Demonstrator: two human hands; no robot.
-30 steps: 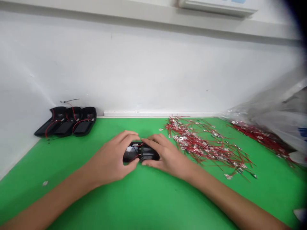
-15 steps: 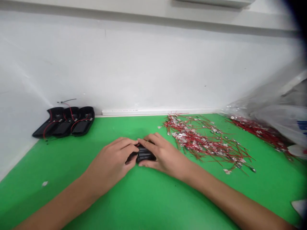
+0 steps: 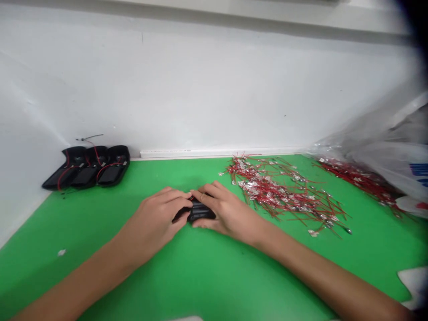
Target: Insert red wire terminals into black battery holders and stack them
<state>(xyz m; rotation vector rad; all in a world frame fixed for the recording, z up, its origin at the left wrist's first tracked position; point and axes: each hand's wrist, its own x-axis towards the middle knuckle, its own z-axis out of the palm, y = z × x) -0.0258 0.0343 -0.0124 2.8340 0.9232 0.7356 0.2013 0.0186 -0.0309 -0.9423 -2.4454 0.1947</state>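
Note:
A small black plastic casing with ribbed hollows lies low over the green tabletop, gripped from both sides. My left hand closes on its left end, thumb in front and fingers behind. From the other side my right hand clasps the right end, its index finger reaching along the back edge to the left fingertips. A bit of red shows at the fingertips, perhaps a wire, too covered to be sure. Much of the casing is hidden by my fingers.
Three black casings with red wires stand at the left by the white wall. A loose pile of red wires with metal tabs spreads at right. Beyond it, more red wires lie beside clear plastic bags. A white scrap lies at left.
The view has shifted slightly, so everything sits a little higher and further left. Both hands keep the same hold on the black casing. White edges show more at the lower right and bottom.

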